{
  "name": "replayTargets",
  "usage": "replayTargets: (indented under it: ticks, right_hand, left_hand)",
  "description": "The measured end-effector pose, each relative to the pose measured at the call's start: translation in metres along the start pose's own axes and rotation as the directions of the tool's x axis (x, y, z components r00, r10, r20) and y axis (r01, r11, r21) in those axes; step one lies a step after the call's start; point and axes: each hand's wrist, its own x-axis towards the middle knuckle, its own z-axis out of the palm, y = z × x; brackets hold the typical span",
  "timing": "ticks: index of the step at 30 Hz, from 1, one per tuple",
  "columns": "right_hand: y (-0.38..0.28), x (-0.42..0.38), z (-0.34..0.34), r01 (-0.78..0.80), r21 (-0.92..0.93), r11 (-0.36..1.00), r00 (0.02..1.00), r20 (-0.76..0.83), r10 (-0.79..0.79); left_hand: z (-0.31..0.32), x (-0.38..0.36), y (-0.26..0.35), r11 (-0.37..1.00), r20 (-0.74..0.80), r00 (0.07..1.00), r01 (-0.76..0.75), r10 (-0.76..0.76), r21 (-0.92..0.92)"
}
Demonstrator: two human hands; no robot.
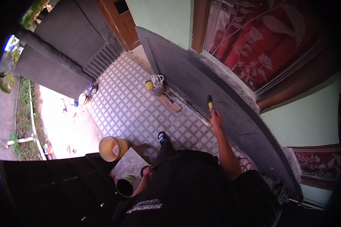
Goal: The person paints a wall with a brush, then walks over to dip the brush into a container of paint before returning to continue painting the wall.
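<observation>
My right hand (pixel 215 118) is closed around the handle of a paintbrush (pixel 210 103), raised in front of the dark grey lower wall (pixel 185 62). The brush has dark bristles pointing up and a yellow band below them. Low beside my leg, my left hand (pixel 147 173) has its fingers curled next to a small dark shape; I cannot tell what it holds. Just below that hand stands a bucket (pixel 125 187) with a dark inside.
A yellowish bucket (pixel 111 149) stands by a speckled board (pixel 129 166) on the left. Along the wall base are a container with a white-handled item (pixel 157 80), a wooden board (pixel 170 103) and a long strip. Paint cans (pixel 84 99) line the tiled floor's (pixel 121 94) far edge.
</observation>
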Motion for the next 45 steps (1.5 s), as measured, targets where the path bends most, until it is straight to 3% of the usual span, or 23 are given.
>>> replayTargets:
  ticks: [2, 5, 6, 7, 11, 14, 16, 21, 22, 24, 26, 29, 30, 34, 35, 37, 38, 40, 41, 43, 45]
  right_hand:
    - [0.000, 0.008, 0.021, 0.017, 0.008, 1.000, 0.999, -0.027, -0.017]
    - [-0.032, 0.007, 0.055, -0.101, 0.056, 0.993, 0.990, -0.094, 0.106]
    - [-0.042, 0.008, 0.068, -0.155, 0.160, 0.975, 0.983, -0.078, 0.169]
    - [-0.050, 0.011, 0.082, -0.205, 0.265, 0.942, 0.972, -0.054, 0.227]
    - [-0.067, 0.026, 0.138, -0.201, 0.377, 0.904, 0.970, -0.053, 0.238]
    - [-0.079, 0.036, 0.175, -0.183, 0.451, 0.873, 0.974, -0.037, 0.223]
    - [-0.087, 0.046, 0.199, -0.167, 0.560, 0.811, 0.982, 0.016, 0.191]
    - [-0.105, 0.072, 0.244, -0.130, 0.597, 0.791, 0.981, -0.041, 0.192]
    - [-0.106, 0.079, 0.252, -0.107, 0.603, 0.790, 0.982, -0.063, 0.181]
    - [-0.108, 0.090, 0.267, -0.095, 0.622, 0.777, 0.978, -0.087, 0.189]
    - [-0.110, 0.104, 0.279, -0.069, 0.649, 0.757, 0.974, -0.121, 0.192]
    - [-0.111, 0.127, 0.297, 0.007, 0.661, 0.750, 0.957, -0.221, 0.186]
    - [-0.112, 0.132, 0.301, 0.040, 0.620, 0.784, 0.934, -0.303, 0.192]
    - [-0.132, 0.152, 0.334, 0.067, 0.531, 0.845, 0.818, -0.514, 0.258]
    - [-0.130, 0.156, 0.344, 0.066, 0.531, 0.845, 0.806, -0.527, 0.268]
    - [-0.127, 0.165, 0.357, 0.116, 0.532, 0.839, 0.889, -0.432, 0.151]
    - [-0.131, 0.163, 0.363, 0.120, 0.530, 0.840, 0.882, -0.444, 0.154]
    - [-0.146, 0.172, 0.371, -0.016, 0.396, 0.918, 0.938, -0.312, 0.150]
    - [-0.151, 0.177, 0.369, -0.004, 0.402, 0.916, 0.933, -0.329, 0.149]
    - [-0.153, 0.176, 0.362, -0.178, 0.452, 0.874, 0.958, -0.123, 0.259]
    - [-0.147, 0.173, 0.347, -0.155, 0.437, 0.886, 0.933, -0.230, 0.277]
  left_hand:
    - [-0.005, 0.041, 0.028, 0.980, -0.015, 0.998, -0.052, 0.056, 0.193]
    - [0.020, 0.114, 0.106, 0.884, -0.002, 0.989, -0.131, 0.148, 0.449]
    - [0.036, 0.150, 0.147, 0.837, 0.005, 0.983, -0.157, 0.182, 0.525]
    - [0.034, 0.165, 0.151, 0.835, 0.009, 0.982, -0.164, 0.187, 0.526]
    - [-0.030, 0.164, 0.230, 0.999, 0.031, 0.999, -0.043, 0.042, 0.004]
    - [-0.078, 0.114, 0.344, 0.918, 0.105, 0.992, 0.100, -0.064, -0.384]
    - [-0.099, 0.137, 0.363, 0.917, 0.106, 0.993, 0.087, -0.050, -0.389]
    - [-0.126, 0.158, 0.441, 0.928, 0.006, 1.000, -0.021, 0.025, -0.371]
    - [-0.128, 0.164, 0.445, 0.929, 0.008, 1.000, -0.014, 0.019, -0.371]
    - [-0.135, 0.181, 0.462, 0.907, 0.152, 0.988, 0.060, 0.005, -0.416]
    - [-0.135, 0.190, 0.480, 0.937, 0.126, 0.991, 0.086, -0.046, -0.338]
    - [-0.136, 0.208, 0.504, 0.909, 0.151, 0.983, 0.157, -0.106, -0.385]
    - [-0.139, 0.214, 0.510, 0.910, 0.192, 0.980, 0.123, -0.049, -0.397]
    - [-0.146, 0.241, 0.548, 0.952, 0.162, 0.986, 0.081, -0.033, -0.297]
    - [-0.149, 0.258, 0.551, 0.949, 0.163, 0.983, 0.129, -0.085, -0.286]
    - [-0.157, 0.263, 0.558, 0.952, 0.163, 0.978, 0.172, -0.133, -0.253]
    - [-0.161, 0.267, 0.568, 0.961, 0.162, 0.980, 0.148, -0.112, -0.233]
    - [-0.168, 0.272, 0.588, 0.985, 0.177, 0.984, 0.029, 0.001, -0.167]
    - [-0.167, 0.277, 0.602, 0.988, 0.185, 0.983, 0.018, 0.011, -0.153]
    - [-0.171, 0.284, 0.621, 0.992, 0.177, 0.982, 0.089, -0.071, -0.094]
    - [-0.173, 0.281, 0.644, 0.996, 0.202, 0.979, 0.047, -0.031, -0.074]
